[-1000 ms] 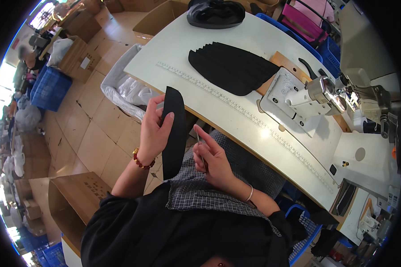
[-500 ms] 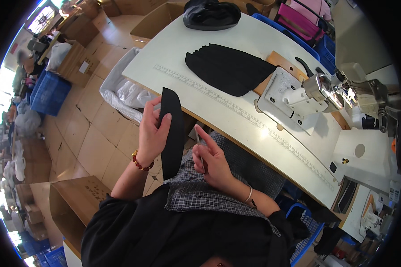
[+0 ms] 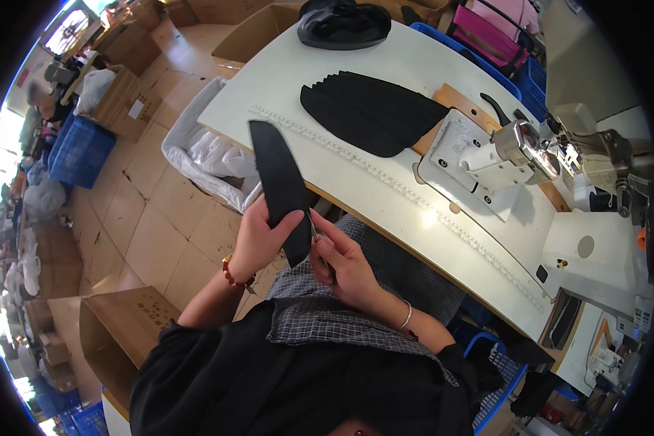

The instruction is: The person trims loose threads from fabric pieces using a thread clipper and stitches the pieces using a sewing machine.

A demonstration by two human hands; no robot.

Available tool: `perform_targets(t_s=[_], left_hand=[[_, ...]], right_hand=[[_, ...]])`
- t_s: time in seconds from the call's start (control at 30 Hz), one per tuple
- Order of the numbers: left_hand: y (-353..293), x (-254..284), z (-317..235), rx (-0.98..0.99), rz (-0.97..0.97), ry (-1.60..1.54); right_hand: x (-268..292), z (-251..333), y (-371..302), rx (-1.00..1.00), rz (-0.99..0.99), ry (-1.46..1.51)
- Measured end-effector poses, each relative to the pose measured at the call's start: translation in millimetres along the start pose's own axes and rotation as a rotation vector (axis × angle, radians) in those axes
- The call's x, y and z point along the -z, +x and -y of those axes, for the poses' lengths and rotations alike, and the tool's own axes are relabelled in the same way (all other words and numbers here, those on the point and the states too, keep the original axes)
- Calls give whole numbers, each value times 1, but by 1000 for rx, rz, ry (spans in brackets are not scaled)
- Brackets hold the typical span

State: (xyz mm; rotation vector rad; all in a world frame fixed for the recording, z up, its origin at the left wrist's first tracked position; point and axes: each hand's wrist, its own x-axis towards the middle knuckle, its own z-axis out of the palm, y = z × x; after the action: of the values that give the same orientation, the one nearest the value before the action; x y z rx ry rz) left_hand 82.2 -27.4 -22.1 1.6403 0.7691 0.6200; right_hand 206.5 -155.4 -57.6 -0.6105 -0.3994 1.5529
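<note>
My left hand [image 3: 258, 238] grips a long, curved black fabric piece [image 3: 280, 171] near its lower end, the thumb lying across its face. The piece slants up and to the left, its upper part over the table's edge. Closed round a small pointed metal tool [image 3: 313, 227], my right hand [image 3: 350, 272] is beside the lower right edge of the piece. The tool's tip is at that edge; whether it touches cannot be made out. Most of the tool is hidden in my fingers.
On the white table [image 3: 370, 195] lies a stack of black pieces [image 3: 374, 112], with a sewing machine [image 3: 509, 156] to the right. A black bundle [image 3: 344, 27] sits at the far edge. Left of the table is a plastic-lined bin [image 3: 189, 156]; a cardboard box [image 3: 127, 312] stands lower left.
My left hand has moved lower on the black fabric piece and tilted its top leftward. My right hand has brought the metal tool up to the piece's edge.
</note>
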Motion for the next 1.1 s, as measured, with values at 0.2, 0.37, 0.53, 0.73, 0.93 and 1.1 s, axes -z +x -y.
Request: perform_targets(t_s=[0.2,0.37,0.53,0.73,0.93,1.1], left_hand=[[-1,0,4,12,-331,-147],[2,-5,6,-90,-452,-152],[1,-7,10,-70,-483,-87],[-1,-10,11,-98,-492,-128],[0,-15,9,-239,-497,-53],[-1,-15,5,-132,-505,-100]], right_hand=[[-12,11,-6,-20,-76,-50],[-12,2,-8,-66,40,-130],[-5,2,-4,29,-107,-67],[-12,3,-4,26,-158,-41],[-17,5,-6,7,-49,-106],[-10,3,-4,18,-184,50]])
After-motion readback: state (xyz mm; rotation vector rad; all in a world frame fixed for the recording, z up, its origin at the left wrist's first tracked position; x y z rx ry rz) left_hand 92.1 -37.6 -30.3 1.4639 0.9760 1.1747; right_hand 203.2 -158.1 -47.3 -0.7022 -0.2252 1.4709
